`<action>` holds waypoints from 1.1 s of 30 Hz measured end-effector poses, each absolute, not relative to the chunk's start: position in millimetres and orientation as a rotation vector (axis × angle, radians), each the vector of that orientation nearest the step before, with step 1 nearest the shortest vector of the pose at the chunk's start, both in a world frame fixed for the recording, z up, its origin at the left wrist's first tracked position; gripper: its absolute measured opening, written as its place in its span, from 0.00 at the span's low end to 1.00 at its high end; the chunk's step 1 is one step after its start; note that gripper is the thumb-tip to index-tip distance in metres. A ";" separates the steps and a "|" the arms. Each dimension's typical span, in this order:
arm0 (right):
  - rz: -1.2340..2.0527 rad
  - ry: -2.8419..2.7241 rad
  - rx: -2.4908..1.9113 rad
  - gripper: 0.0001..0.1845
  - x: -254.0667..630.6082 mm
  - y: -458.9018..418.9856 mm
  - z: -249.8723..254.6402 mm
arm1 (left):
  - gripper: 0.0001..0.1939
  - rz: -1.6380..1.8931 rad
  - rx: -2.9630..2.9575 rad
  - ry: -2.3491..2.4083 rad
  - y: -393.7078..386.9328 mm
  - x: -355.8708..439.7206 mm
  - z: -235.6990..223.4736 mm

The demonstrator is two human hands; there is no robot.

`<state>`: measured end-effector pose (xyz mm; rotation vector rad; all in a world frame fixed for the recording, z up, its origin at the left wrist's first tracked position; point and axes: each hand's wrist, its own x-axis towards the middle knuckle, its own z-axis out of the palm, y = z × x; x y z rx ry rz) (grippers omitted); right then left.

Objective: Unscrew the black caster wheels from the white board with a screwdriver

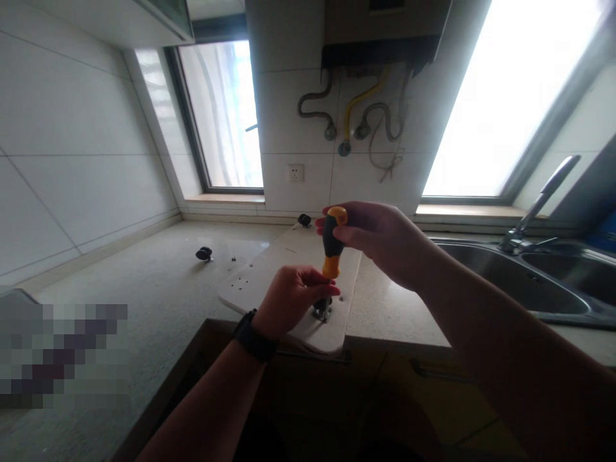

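My right hand [378, 237] grips the handle of a yellow and dark green screwdriver [332, 239], which stands nearly upright. Just below the handle, my left hand [298, 295] pinches around the screwdriver's shaft, a dark watch on its wrist. The screwdriver's lower end points down at a small black caster [322, 308] with a metal plate, on the near end of a white board [274, 256]. Fingers cover the shaft, and the tip's exact contact cannot be made out. Another black caster [304, 220] is on the board's far end.
A loose black caster [204, 254] lies on the pale countertop [158, 276] at left, with a small screw-like piece [233, 259] beside it. The board reaches the counter's front edge. At right is a steel sink [481, 269] with a tap [539, 205]. Pipes hang on the back wall.
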<state>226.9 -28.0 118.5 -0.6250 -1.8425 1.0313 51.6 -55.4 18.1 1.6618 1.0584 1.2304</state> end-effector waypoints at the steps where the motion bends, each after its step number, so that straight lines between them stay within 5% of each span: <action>1: 0.986 -1.854 -0.658 0.13 226.2 -28.4 117.5 | 0.15 1.232 1.664 1.060 -55.0 52.6 17.6; 8: 0.972 -1.734 -0.678 0.21 220.2 -26.4 109.9 | 0.17 1.289 1.754 1.168 -51.5 58.3 12.4; 23: 0.789 -1.859 -0.680 0.15 221.7 -36.6 112.4 | 0.09 1.138 1.688 0.847 -58.5 47.3 22.5; 28: 0.997 -1.750 -0.639 0.25 224.0 -38.8 115.1 | 0.10 1.170 1.725 0.936 -57.0 45.9 21.9; 33: 1.112 -1.881 -0.537 0.18 224.5 -37.7 114.0 | 0.14 1.242 1.656 0.971 -53.8 49.8 20.5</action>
